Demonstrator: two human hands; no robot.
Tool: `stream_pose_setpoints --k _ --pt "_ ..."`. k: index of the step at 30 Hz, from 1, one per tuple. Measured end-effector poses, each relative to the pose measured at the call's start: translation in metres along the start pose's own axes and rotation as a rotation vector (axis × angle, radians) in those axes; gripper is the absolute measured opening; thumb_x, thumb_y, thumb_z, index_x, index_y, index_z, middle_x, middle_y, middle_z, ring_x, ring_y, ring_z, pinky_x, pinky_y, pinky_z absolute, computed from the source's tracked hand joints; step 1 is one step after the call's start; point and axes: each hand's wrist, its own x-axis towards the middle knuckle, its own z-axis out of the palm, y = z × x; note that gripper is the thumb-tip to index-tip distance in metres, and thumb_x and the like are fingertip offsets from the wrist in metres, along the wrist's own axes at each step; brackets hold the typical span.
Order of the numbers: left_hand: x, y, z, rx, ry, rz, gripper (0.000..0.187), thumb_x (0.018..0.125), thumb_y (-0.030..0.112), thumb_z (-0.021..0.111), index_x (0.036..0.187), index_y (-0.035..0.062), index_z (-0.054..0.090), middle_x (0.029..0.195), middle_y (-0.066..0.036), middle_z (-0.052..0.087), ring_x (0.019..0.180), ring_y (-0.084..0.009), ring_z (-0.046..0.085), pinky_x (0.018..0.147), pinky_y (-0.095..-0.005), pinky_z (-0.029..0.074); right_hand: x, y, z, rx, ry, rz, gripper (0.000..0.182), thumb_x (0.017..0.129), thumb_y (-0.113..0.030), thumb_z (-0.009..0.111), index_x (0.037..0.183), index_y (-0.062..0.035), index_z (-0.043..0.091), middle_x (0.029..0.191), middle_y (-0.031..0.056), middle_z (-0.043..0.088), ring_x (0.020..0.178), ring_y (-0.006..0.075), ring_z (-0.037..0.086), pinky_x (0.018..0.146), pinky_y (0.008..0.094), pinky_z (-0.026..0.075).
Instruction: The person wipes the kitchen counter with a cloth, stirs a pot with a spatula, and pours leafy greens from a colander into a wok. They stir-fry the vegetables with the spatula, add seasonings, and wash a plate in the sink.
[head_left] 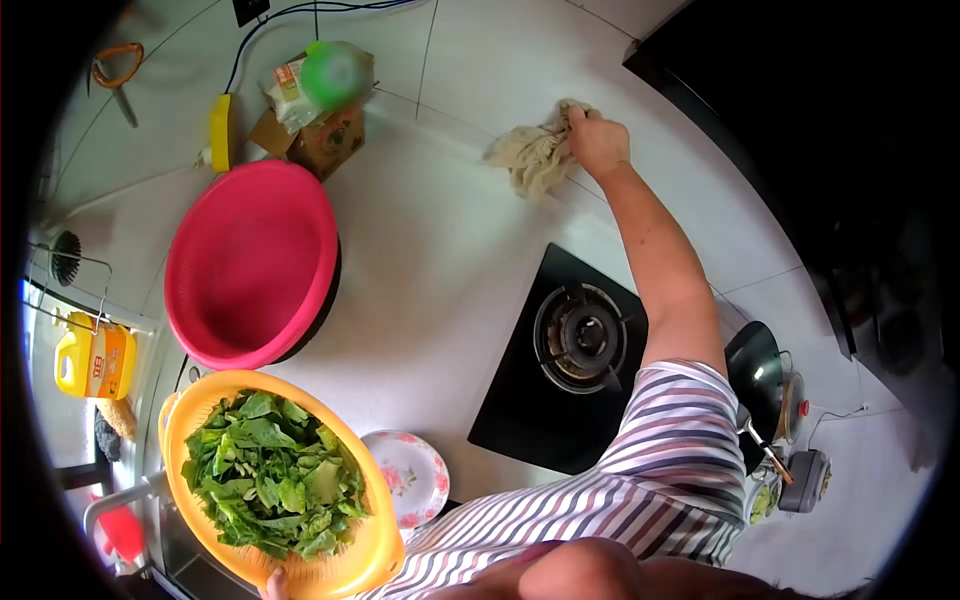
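Observation:
A beige cloth [533, 155] is bunched in my right hand [600, 142], which reaches out to the white tiled wall behind the stove. My left hand [274, 585] shows only as fingertips at the bottom edge of a yellow colander [392, 545], gripping its rim. Chopped green leaves [270, 470] fill much of the colander, which is held tilted above the sink side of the counter. Just right of the colander lies a plate with pink flowers [425, 475]. The black gas stove [515, 400] with one burner is below my right forearm.
A pink basin [250, 265] stands on the left, near a cardboard box [330, 145] and a green-topped item [335, 75]. A yellow jug [95, 358] is at far left. On the right are a wok [752, 360] and a grey container [803, 482].

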Motion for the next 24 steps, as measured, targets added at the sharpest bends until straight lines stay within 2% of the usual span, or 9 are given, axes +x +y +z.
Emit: stream_pose_setpoints --k 2,6,10,12,14,15,18,22,24 --pt "-0.001 0.002 0.007 0.010 -0.009 0.019 0.034 0.074 0.006 0.058 0.106 -0.0025 0.052 0.096 -0.013 0.057 0.087 -0.0270 0.058 0.075 -0.0381 0.052 -0.003 0.002 0.033 0.006 0.039 0.030 0.018 0.080 -0.016 0.051 0.096 -0.0096 0.053 0.088 0.0129 0.063 0.077 0.0302 0.063 0.064 0.0393 0.050" --pt "-0.010 0.007 0.014 0.021 0.021 0.058 0.037 0.074 0.007 0.059 0.109 -0.0016 0.050 0.097 -0.012 0.056 0.086 -0.0264 0.057 0.075 -0.0376 0.052 -0.005 -0.014 0.089 -0.011 -0.132 0.047 0.016 0.081 -0.016 0.048 0.094 -0.0090 0.053 0.087 0.0131 0.064 0.079 0.0297 0.063 0.066 0.0398 0.050" --pt "-0.013 0.001 -0.004 -0.003 0.029 0.086 0.038 0.074 0.008 0.060 0.109 -0.0010 0.049 0.097 -0.012 0.055 0.087 -0.0259 0.057 0.075 -0.0375 0.051 0.005 -0.017 0.053 -0.052 -0.175 0.029 0.014 0.081 -0.017 0.047 0.091 -0.0087 0.053 0.086 0.0133 0.064 0.079 0.0296 0.063 0.065 0.0390 0.050" --pt "-0.008 -0.011 -0.023 -0.027 -0.016 0.076 0.040 0.074 0.008 0.061 0.111 -0.0008 0.049 0.098 -0.012 0.056 0.089 -0.0256 0.056 0.076 -0.0370 0.051 0.018 -0.010 0.015 0.054 0.070 0.097 0.015 0.081 -0.019 0.048 0.091 -0.0092 0.054 0.086 0.0135 0.065 0.081 0.0283 0.063 0.066 0.0382 0.050" --pt "-0.008 -0.010 -0.018 -0.015 -0.010 0.073 0.040 0.074 0.008 0.061 0.111 -0.0009 0.049 0.098 -0.012 0.056 0.089 -0.0256 0.056 0.076 -0.0370 0.051 0.021 -0.010 0.002 0.054 0.003 0.113 0.016 0.081 -0.020 0.048 0.092 -0.0091 0.054 0.086 0.0135 0.065 0.080 0.0283 0.063 0.067 0.0384 0.050" --pt "-0.007 -0.010 -0.019 -0.011 -0.011 0.081 0.041 0.074 0.008 0.060 0.112 -0.0010 0.049 0.099 -0.012 0.056 0.090 -0.0257 0.056 0.076 -0.0371 0.051 0.021 -0.013 0.001 0.056 -0.058 0.124 0.018 0.081 -0.020 0.048 0.093 -0.0090 0.055 0.085 0.0136 0.065 0.080 0.0282 0.063 0.068 0.0386 0.050" --pt "-0.007 -0.012 -0.023 -0.018 -0.003 0.102 0.041 0.074 0.008 0.060 0.113 -0.0012 0.048 0.100 -0.012 0.056 0.090 -0.0257 0.056 0.077 -0.0372 0.050 0.001 -0.018 0.078 0.065 -0.032 0.138 0.020 0.081 -0.021 0.048 0.094 -0.0087 0.055 0.084 0.0141 0.065 0.078 0.0285 0.064 0.070 0.0392 0.049" --pt "-0.006 -0.016 -0.028 -0.011 -0.004 0.114 0.042 0.074 0.008 0.060 0.114 -0.0016 0.048 0.101 -0.012 0.056 0.092 -0.0258 0.056 0.079 -0.0374 0.050 -0.007 -0.010 0.062 0.073 -0.144 0.171 0.021 0.080 -0.023 0.049 0.095 -0.0086 0.055 0.083 0.0140 0.065 0.077 0.0293 0.064 0.070 0.0396 0.049" --pt "-0.002 -0.020 -0.034 -0.007 -0.018 0.108 0.043 0.074 0.008 0.060 0.114 -0.0017 0.048 0.102 -0.013 0.056 0.092 -0.0259 0.056 0.079 -0.0375 0.050 -0.004 -0.002 0.030 0.106 -0.086 0.209 0.023 0.079 -0.025 0.051 0.095 -0.0084 0.056 0.082 0.0140 0.065 0.077 0.0282 0.064 0.069 0.0389 0.050"
